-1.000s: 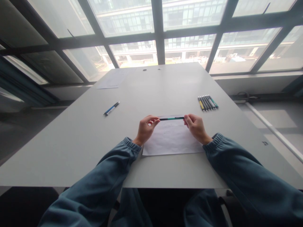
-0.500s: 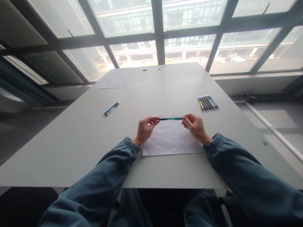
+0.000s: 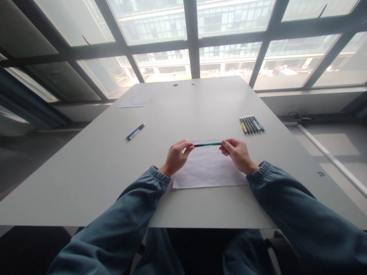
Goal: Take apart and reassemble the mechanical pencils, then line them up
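Note:
A green and black pen (image 3: 208, 144) is held level between my two hands, above the far part of a white paper sheet (image 3: 210, 168). My left hand (image 3: 176, 156) pinches its black end between thumb and fingers. At the green end, the thumb and fingers of my right hand (image 3: 237, 153) are closed on it. The paper lies on the white table (image 3: 114, 191) near its front edge, partly under my right wrist.
Several pens (image 3: 252, 125) lie side by side in a row at the right. Blue and dark pens (image 3: 135, 131) rest together at the left. Another paper sheet (image 3: 133, 97) lies at the far left corner. Windows (image 3: 223, 59) stand behind the table.
The pen has turned slightly about its length, so its clip shows differently. The fingers of my left hand have shifted a little on the black end.

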The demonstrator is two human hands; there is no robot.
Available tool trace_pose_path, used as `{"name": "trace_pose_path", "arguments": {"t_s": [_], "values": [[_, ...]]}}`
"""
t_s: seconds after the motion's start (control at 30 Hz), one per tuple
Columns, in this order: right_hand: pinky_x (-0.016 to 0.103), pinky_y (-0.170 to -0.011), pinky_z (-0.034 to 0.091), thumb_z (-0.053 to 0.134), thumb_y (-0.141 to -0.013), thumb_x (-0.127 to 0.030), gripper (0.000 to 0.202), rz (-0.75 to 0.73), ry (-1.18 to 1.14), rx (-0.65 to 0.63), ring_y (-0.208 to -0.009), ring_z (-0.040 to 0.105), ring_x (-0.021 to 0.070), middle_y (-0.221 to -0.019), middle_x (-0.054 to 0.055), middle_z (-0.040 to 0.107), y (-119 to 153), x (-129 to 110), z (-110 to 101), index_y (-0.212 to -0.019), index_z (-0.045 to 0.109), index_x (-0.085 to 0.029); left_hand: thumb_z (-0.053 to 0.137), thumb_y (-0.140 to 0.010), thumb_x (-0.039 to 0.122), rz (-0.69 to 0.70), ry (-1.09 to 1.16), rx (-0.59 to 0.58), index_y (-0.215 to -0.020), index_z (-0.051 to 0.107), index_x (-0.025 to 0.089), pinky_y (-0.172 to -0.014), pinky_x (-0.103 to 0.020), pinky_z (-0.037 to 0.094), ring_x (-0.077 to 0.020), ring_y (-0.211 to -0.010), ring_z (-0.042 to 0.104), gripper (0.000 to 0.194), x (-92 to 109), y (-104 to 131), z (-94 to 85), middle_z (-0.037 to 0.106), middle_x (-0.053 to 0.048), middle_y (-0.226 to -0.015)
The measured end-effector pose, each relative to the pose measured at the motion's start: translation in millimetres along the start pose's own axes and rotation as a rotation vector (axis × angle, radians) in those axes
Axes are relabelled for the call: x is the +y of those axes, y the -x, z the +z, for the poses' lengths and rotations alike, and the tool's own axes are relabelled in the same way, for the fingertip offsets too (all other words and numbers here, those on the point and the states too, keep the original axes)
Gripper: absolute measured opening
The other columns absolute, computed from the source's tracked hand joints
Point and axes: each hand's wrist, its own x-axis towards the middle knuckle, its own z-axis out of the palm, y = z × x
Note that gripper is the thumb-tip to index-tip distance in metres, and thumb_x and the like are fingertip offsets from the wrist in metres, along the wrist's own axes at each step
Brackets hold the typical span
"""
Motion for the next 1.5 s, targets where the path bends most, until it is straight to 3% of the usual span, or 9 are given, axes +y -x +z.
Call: {"name": "trace_pose_path", "arguments": {"t_s": [0.2, 0.47, 0.77, 0.87, 0.97, 1.07, 1.27, 1.5], "values": [[0.026, -0.051, 0.044, 0.087, -0.069, -0.045, 0.035, 0.115, -0.135, -0.001, -0.054, 0.055, 0.011, -0.066, 0.005, 0.071, -2, 4, 1, -0.079, 0.069, -0.016, 0.056, -0.098, 0.031, -0.02, 0.019, -0.105, -0.088, 0.07, 0.019, -0.075, -0.029, 0.046, -0.0176, -0.078, 0.061, 0.02, 2, 2, -0.1, 0.069, -0.005, -0.085], [0.027, -0.056, 0.047, 0.084, -0.074, -0.044, 0.033, 0.041, -0.064, -0.034, -0.059, 0.061, 0.0133, -0.069, 0.005, 0.072, 0, 3, -1, -0.082, 0.07, -0.016, 0.049, -0.1, 0.035, -0.08, 0.089, -0.127, -0.069, 0.056, 0.019, -0.066, -0.029, 0.039, -0.0158, -0.065, 0.05, 0.035, 9, 0, -3.2, 0.055, -0.001, -0.069], [0.028, -0.058, 0.048, 0.081, -0.078, -0.04, 0.027, -0.094, 0.022, -0.036, -0.06, 0.061, 0.0138, -0.068, 0.003, 0.071, 3, -3, 4, -0.085, 0.071, -0.016, 0.04, -0.1, 0.06, -0.26, 0.228, -0.12, -0.058, 0.055, 0.018, -0.06, -0.028, 0.038, -0.0136, -0.055, 0.048, 0.061, 7, 5, 3.1, 0.051, 0.0, -0.055], [0.028, -0.057, 0.048, 0.08, -0.079, -0.039, 0.025, -0.097, 0.029, -0.028, -0.06, 0.061, 0.0142, -0.067, 0.003, 0.07, 2, -2, 4, -0.085, 0.071, -0.016, 0.032, -0.099, 0.068, -0.235, 0.243, -0.115, -0.063, 0.062, 0.016, -0.064, -0.029, 0.044, -0.015, -0.06, 0.056, 0.07, 3, 4, 3.3, 0.06, -0.003, -0.06], [0.028, -0.057, 0.047, 0.08, -0.08, -0.038, 0.024, -0.099, 0.02, -0.002, -0.06, 0.061, 0.0138, -0.069, 0.003, 0.071, 0, 0, 1, -0.085, 0.071, -0.017, 0.04, -0.099, 0.066, -0.201, 0.257, -0.068, -0.096, 0.072, 0.016, -0.073, -0.029, 0.05, -0.0176, -0.077, 0.067, 0.059, 0, 1, 2.7, 0.072, -0.006, -0.081], [0.028, -0.056, 0.047, 0.081, -0.079, -0.038, 0.024, -0.096, 0.006, 0.024, -0.059, 0.06, 0.0133, -0.071, 0.004, 0.072, -1, 2, -1, -0.084, 0.07, -0.017, 0.064, -0.092, 0.054, -0.199, 0.232, 0.012, -0.115, 0.068, 0.019, -0.072, -0.027, 0.052, -0.0177, -0.084, 0.07, 0.042, 0, 0, 3.3, 0.075, -0.006, -0.092], [0.028, -0.057, 0.047, 0.08, -0.079, -0.038, 0.025, -0.087, 0.011, 0.018, -0.059, 0.06, 0.0133, -0.069, 0.004, 0.071, 1, 2, -1, -0.084, 0.07, -0.016, 0.071, -0.09, 0.036, -0.136, 0.191, 0.086, -0.102, 0.072, 0.02, -0.069, -0.026, 0.053, -0.0161, -0.081, 0.071, 0.02, 2, 0, 6.4, 0.076, -0.005, -0.09], [0.028, -0.056, 0.047, 0.08, -0.078, -0.038, 0.024, -0.083, 0.015, 0.013, -0.059, 0.059, 0.0134, -0.069, 0.004, 0.071, 2, 1, 1, -0.083, 0.07, -0.017, 0.069, -0.092, 0.04, -0.166, 0.176, 0.074, -0.097, 0.073, 0.019, -0.072, -0.028, 0.054, -0.018, -0.083, 0.072, 0.022, -3, 1, 7.6, 0.077, -0.005, -0.088]]}}
